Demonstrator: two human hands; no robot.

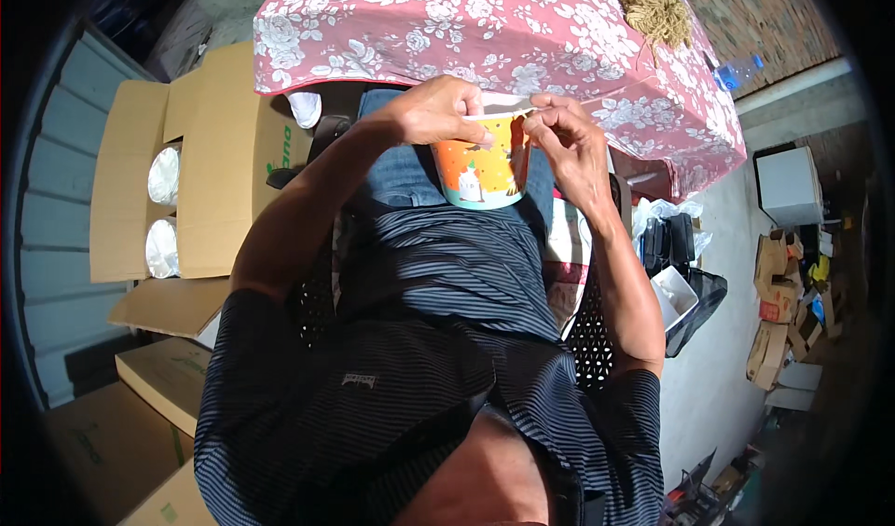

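An orange and yellow printed paper bucket (499, 173) with a pale green base stands over my lap, its rim toward the table. My left hand (436, 112) is closed on the rim at the left, with fingers inside and the thumb over the outer wall. At the rim's right side my right hand (572, 145) pinches thumb and fingertips together. A thin pale strand seems to show at those fingertips, but it is too small to make out. The inside of the bucket is mostly hidden.
A table with a pink flowered cloth (466, 46) lies ahead, bearing a tan twine bundle (654, 9). An open cardboard box (207, 158) with white wrapped stacks (163, 176) stands at left. Right are a clear bottle (736, 72), a white box (788, 186) and a black bag (699, 311).
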